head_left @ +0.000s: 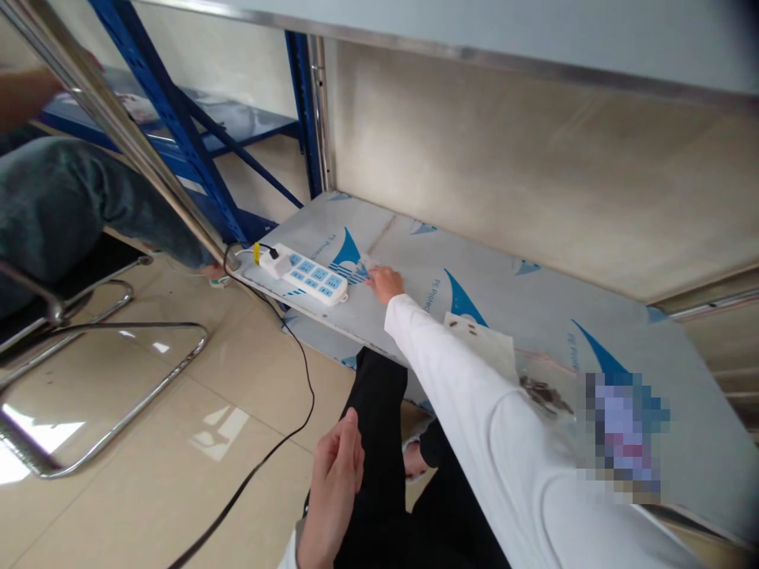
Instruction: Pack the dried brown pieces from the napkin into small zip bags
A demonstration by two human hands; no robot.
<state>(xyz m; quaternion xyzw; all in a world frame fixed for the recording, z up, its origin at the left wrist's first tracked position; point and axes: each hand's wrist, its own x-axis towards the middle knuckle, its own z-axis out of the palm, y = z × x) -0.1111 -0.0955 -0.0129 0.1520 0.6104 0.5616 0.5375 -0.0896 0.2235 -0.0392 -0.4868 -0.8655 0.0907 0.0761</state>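
Observation:
My right hand [387,283] reaches out over the film-covered metal shelf [409,245], just right of a white power strip [314,276]. Its fingers are drawn together at the surface, by a small pale, see-through bit that I cannot make out clearly. Above my lap, my left hand [337,474] is closed, thumb laid along the curled fingers; whatever it may hold is hidden. Under my right forearm lies a whitish sheet [495,344] with a few small brown pieces on it. Beside that is a clear bag [542,391] of dark brown pieces.
A white adapter [276,262] sits in the strip, and a black cable [308,379] hangs off the shelf. A blurred-out item [625,435] lies at right. An upper shelf [474,32] overhangs. At left are a metal post [130,142], a chair [118,395] and a seated person [77,190].

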